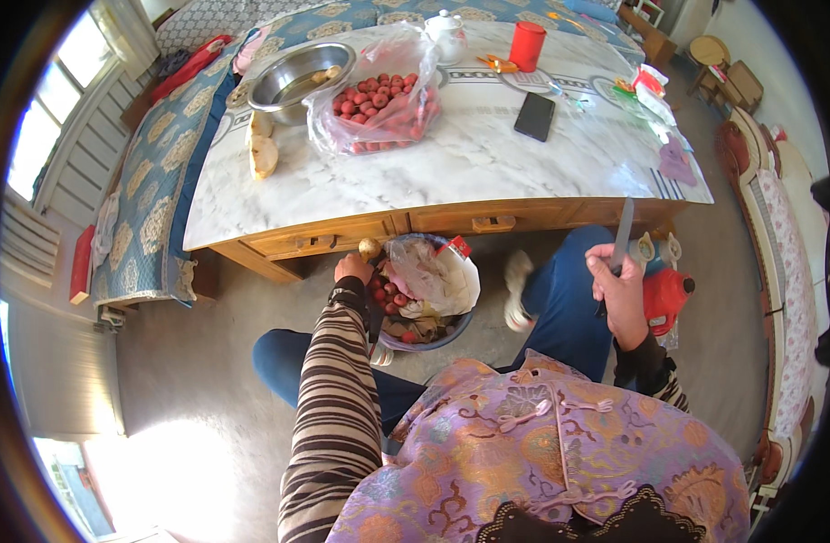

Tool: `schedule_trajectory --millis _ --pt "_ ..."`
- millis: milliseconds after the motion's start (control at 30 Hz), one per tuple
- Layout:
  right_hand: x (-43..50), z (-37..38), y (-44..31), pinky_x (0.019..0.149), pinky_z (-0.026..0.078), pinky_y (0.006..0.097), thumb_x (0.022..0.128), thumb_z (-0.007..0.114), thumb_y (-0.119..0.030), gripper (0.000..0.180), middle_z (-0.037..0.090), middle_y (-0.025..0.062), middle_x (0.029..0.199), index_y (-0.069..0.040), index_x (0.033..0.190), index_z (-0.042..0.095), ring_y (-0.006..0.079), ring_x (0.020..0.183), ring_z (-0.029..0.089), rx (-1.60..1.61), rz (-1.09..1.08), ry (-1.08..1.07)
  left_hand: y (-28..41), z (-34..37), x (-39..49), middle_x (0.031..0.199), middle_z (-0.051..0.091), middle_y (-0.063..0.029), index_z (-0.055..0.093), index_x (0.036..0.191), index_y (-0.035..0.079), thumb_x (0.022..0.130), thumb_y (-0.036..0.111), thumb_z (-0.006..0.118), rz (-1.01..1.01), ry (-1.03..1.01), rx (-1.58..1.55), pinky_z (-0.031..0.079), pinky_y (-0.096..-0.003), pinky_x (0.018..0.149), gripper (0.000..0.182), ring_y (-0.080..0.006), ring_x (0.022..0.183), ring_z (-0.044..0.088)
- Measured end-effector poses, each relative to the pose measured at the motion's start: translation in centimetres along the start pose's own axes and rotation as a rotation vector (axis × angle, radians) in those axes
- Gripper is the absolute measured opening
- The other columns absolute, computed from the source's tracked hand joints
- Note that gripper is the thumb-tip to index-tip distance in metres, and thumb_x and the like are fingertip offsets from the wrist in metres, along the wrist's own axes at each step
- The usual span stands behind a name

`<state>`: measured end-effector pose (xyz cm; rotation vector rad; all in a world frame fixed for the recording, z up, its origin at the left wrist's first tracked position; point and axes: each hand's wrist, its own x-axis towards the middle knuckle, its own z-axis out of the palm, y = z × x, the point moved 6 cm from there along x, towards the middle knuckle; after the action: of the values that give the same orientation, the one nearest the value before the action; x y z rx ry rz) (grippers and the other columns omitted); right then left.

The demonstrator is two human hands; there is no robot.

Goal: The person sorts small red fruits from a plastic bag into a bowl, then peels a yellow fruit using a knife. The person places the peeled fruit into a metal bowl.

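My left hand reaches over the left rim of a waste bin, gripping a small pale-brown piece of fruit, perhaps pear. Plastic film, paper and several dark red fruits fill the bin. Above my bent knee, my right hand grips a kitchen knife with its blade pointing up. Pale cut fruit pieces, pear-like, rest on the marble-patterned table, near its left edge. Behind them stands a steel basin with liquid and pale pieces inside.
A clear plastic bag of small red fruits sits beside the basin. The tabletop also carries a white lidded pot, red canister and black phone. A red jug stands by my right knee; wooden drawers front the table.
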<state>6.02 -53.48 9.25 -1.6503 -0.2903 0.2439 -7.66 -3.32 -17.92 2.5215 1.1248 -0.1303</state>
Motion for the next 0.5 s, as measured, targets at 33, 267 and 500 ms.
schedule_trajectory --millis 33,267,500 --pt "-0.1 0.7 0.2 0.049 0.038 0.0204 0.099 0.072 -0.011 0.009 0.057 -0.0046 0.075 -0.005 0.105 0.069 0.0031 0.053 0.047 -0.021 0.028 -0.032 -0.2 -0.2 -0.2 0.113 0.075 -0.0222 0.077 0.109 0.005 0.084 0.03 0.071 -0.04 0.022 0.009 0.058 -0.0482 0.095 0.036 -0.039 0.108 0.072" --pt "2.3 5.6 0.8 0.048 0.039 0.0227 0.096 0.077 -0.016 0.027 0.053 -0.0049 0.074 -0.006 0.114 0.06 0.0038 0.055 0.048 -0.125 0.053 -0.262 4.4 -6.9 -3.0 0.116 0.076 -0.0202 0.077 0.114 0.008 0.089 0.038 0.07 0.144 -0.149 0.261 0.06 -0.0476 0.092 0.04 -0.0346 0.109 0.073" --pt "4.6 14.2 2.5 0.047 0.04 0.0235 0.112 0.047 -0.032 0.023 0.049 -0.002 0.075 -0.009 0.11 0.049 0.0056 0.052 0.044 0.001 0.207 -0.572 8.4 -18.8 -11.9 0.105 0.072 -0.0143 0.065 0.119 0.002 0.098 0.046 0.059 0.019 -0.535 -0.651 0.062 -0.0405 0.072 0.049 -0.0246 0.101 0.071"
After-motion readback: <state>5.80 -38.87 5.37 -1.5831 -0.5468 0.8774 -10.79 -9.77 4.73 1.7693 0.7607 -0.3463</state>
